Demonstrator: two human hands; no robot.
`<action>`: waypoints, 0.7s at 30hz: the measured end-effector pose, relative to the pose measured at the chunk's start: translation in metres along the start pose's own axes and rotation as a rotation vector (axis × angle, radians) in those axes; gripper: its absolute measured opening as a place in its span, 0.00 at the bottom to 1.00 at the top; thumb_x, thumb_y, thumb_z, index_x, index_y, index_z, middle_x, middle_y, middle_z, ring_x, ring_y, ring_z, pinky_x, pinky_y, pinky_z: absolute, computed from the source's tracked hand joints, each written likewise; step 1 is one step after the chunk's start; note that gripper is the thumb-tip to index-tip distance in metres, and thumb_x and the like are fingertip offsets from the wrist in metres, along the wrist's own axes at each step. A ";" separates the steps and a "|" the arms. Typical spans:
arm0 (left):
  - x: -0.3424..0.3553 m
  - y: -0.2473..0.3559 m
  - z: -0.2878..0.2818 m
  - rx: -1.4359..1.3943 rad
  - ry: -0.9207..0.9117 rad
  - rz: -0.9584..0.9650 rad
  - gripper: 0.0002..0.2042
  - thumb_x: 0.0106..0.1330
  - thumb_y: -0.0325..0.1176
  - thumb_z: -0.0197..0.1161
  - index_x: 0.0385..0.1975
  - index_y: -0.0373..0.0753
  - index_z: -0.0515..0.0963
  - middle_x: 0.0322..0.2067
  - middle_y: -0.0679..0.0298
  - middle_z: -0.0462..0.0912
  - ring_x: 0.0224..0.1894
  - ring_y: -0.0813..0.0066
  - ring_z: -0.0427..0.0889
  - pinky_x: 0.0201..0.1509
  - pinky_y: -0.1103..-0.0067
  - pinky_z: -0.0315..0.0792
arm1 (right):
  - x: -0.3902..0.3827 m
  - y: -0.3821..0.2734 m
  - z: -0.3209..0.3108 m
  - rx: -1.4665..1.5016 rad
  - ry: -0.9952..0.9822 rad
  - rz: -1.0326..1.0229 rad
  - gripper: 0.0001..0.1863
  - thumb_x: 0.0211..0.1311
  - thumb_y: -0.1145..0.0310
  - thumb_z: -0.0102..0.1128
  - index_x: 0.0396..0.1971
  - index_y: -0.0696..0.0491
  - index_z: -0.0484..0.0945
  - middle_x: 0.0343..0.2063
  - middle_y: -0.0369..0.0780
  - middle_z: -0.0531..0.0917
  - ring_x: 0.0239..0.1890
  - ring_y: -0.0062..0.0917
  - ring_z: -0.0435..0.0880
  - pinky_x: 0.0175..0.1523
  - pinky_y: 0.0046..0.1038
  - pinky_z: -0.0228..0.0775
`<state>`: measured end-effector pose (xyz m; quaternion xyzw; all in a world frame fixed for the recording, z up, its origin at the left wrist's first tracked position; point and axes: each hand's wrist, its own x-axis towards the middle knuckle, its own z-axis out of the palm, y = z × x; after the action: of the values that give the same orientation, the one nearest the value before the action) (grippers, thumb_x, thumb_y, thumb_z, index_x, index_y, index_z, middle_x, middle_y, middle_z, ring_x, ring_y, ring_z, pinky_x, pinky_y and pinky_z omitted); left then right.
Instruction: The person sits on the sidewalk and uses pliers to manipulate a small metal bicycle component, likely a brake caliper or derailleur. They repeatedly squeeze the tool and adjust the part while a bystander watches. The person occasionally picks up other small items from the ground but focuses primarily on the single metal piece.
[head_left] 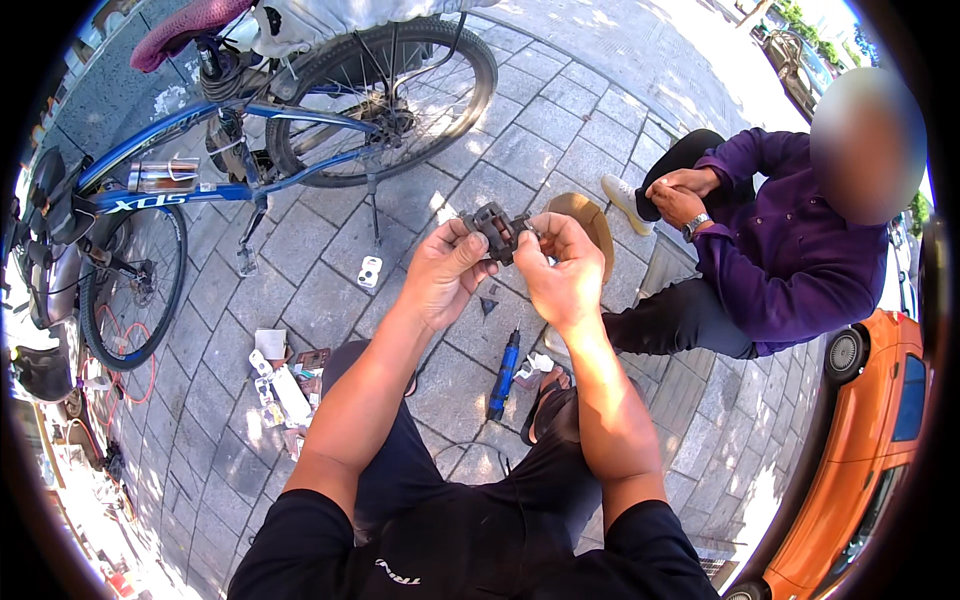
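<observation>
Up in front of me, both hands hold a dark, blocky metal part (489,222) with notched edges; its exact kind I cannot make out. My left hand (447,275) grips its left side, thumb against the front. On the right end, my right hand (562,272) pinches the part between thumb and fingers, hiding some of it. Below the hands, a blue and black pen-shaped screwdriver (505,375) lies on the paving between my feet. A small dark pointed piece (489,300) sits on the ground just under the part.
A blue bicycle (170,195) stands at the left on its kickstand. White packaging (288,392) lies by my left leg, a small white piece (370,271) farther off. A person in a purple jacket (780,240) sits at the right, near a tan round object (592,222). An orange car (860,460) stands beyond.
</observation>
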<state>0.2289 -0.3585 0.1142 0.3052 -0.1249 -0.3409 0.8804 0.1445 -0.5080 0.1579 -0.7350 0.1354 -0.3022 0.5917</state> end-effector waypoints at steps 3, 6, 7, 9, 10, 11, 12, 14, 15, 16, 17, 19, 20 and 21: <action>0.001 0.002 0.001 -0.007 0.005 0.004 0.13 0.68 0.36 0.74 0.44 0.42 0.77 0.47 0.61 0.88 0.48 0.74 0.85 0.46 0.74 0.79 | 0.001 0.000 0.001 0.031 -0.017 0.020 0.10 0.63 0.75 0.70 0.41 0.61 0.83 0.29 0.33 0.84 0.30 0.12 0.79 0.38 0.20 0.74; 0.000 0.003 0.002 -0.020 0.011 -0.022 0.12 0.69 0.35 0.73 0.45 0.42 0.77 0.47 0.61 0.88 0.48 0.74 0.85 0.46 0.74 0.79 | -0.001 -0.002 0.001 0.149 0.001 0.118 0.09 0.66 0.76 0.68 0.43 0.62 0.81 0.30 0.32 0.84 0.31 0.12 0.80 0.39 0.19 0.74; 0.000 0.004 0.001 -0.021 0.012 -0.035 0.12 0.70 0.35 0.73 0.46 0.42 0.77 0.46 0.61 0.88 0.48 0.74 0.85 0.47 0.73 0.80 | 0.000 -0.001 -0.001 0.196 -0.002 0.133 0.09 0.67 0.76 0.67 0.44 0.62 0.81 0.30 0.32 0.85 0.32 0.12 0.80 0.39 0.18 0.74; 0.001 0.005 0.001 -0.032 -0.028 -0.059 0.12 0.74 0.36 0.67 0.51 0.39 0.78 0.48 0.59 0.88 0.49 0.71 0.86 0.49 0.72 0.81 | 0.003 0.001 -0.004 0.293 -0.004 0.160 0.09 0.68 0.77 0.66 0.45 0.62 0.80 0.31 0.33 0.85 0.32 0.12 0.80 0.39 0.18 0.73; 0.001 0.006 0.003 -0.036 -0.050 -0.071 0.13 0.76 0.37 0.64 0.53 0.38 0.78 0.49 0.58 0.87 0.49 0.70 0.86 0.50 0.71 0.81 | 0.004 -0.001 -0.005 0.334 -0.006 0.157 0.09 0.68 0.77 0.66 0.45 0.62 0.80 0.31 0.33 0.85 0.33 0.12 0.80 0.39 0.17 0.73; 0.002 0.007 0.005 -0.053 -0.077 -0.071 0.14 0.77 0.37 0.61 0.55 0.36 0.77 0.50 0.57 0.87 0.50 0.68 0.86 0.52 0.70 0.81 | 0.004 -0.003 -0.006 0.375 -0.008 0.154 0.08 0.69 0.77 0.66 0.45 0.62 0.80 0.31 0.33 0.85 0.33 0.12 0.81 0.39 0.17 0.73; 0.000 0.010 0.010 -0.069 -0.101 -0.074 0.16 0.79 0.38 0.58 0.57 0.34 0.77 0.51 0.56 0.87 0.51 0.67 0.86 0.53 0.70 0.82 | 0.004 -0.004 -0.007 0.418 -0.008 0.154 0.08 0.69 0.78 0.65 0.45 0.62 0.80 0.32 0.34 0.85 0.33 0.11 0.81 0.40 0.17 0.73; 0.001 0.009 0.010 -0.136 -0.143 -0.094 0.18 0.80 0.38 0.54 0.60 0.31 0.76 0.54 0.53 0.86 0.52 0.64 0.86 0.55 0.69 0.82 | 0.004 0.001 -0.007 0.393 0.002 0.148 0.08 0.68 0.77 0.66 0.45 0.62 0.80 0.32 0.34 0.85 0.33 0.12 0.81 0.39 0.17 0.73; 0.002 0.007 0.007 -0.186 -0.156 -0.109 0.19 0.80 0.38 0.53 0.61 0.31 0.76 0.55 0.53 0.85 0.53 0.63 0.86 0.55 0.69 0.82 | 0.004 0.002 -0.006 0.383 0.004 0.148 0.09 0.68 0.77 0.66 0.45 0.62 0.80 0.31 0.33 0.86 0.33 0.12 0.82 0.39 0.17 0.74; 0.003 0.006 0.006 -0.237 -0.169 -0.125 0.20 0.80 0.38 0.52 0.61 0.30 0.75 0.56 0.52 0.85 0.54 0.63 0.86 0.56 0.68 0.82 | 0.003 0.001 -0.007 0.349 -0.011 0.167 0.09 0.68 0.77 0.66 0.44 0.62 0.80 0.31 0.34 0.86 0.32 0.12 0.82 0.39 0.18 0.74; 0.002 0.004 0.005 -0.225 -0.153 -0.130 0.20 0.80 0.38 0.52 0.61 0.30 0.75 0.56 0.52 0.84 0.54 0.63 0.86 0.56 0.68 0.82 | 0.001 -0.002 -0.007 0.315 -0.026 0.187 0.09 0.67 0.77 0.67 0.44 0.62 0.81 0.31 0.34 0.86 0.32 0.12 0.82 0.39 0.18 0.74; 0.003 0.003 0.012 -0.206 -0.124 -0.142 0.20 0.80 0.38 0.53 0.61 0.30 0.74 0.56 0.53 0.84 0.55 0.63 0.85 0.57 0.67 0.82 | -0.002 -0.008 -0.009 0.234 -0.041 0.160 0.09 0.66 0.76 0.68 0.43 0.62 0.81 0.31 0.35 0.86 0.32 0.12 0.82 0.38 0.18 0.74; 0.003 0.001 0.012 -0.185 -0.111 -0.138 0.20 0.80 0.39 0.54 0.63 0.31 0.74 0.57 0.53 0.83 0.56 0.64 0.85 0.57 0.67 0.82 | -0.003 -0.012 -0.008 0.190 -0.042 0.115 0.09 0.65 0.76 0.68 0.42 0.62 0.81 0.30 0.35 0.85 0.31 0.12 0.82 0.38 0.18 0.74; 0.002 -0.003 0.010 -0.167 -0.097 -0.134 0.21 0.80 0.39 0.55 0.64 0.32 0.73 0.58 0.54 0.82 0.56 0.64 0.84 0.58 0.67 0.82 | -0.005 -0.012 -0.007 0.143 -0.045 0.070 0.09 0.65 0.76 0.69 0.42 0.62 0.81 0.30 0.35 0.85 0.31 0.12 0.81 0.38 0.19 0.74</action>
<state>0.2246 -0.3665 0.1203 0.2218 -0.1177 -0.4225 0.8709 0.1347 -0.5079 0.1689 -0.6924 0.1260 -0.2735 0.6557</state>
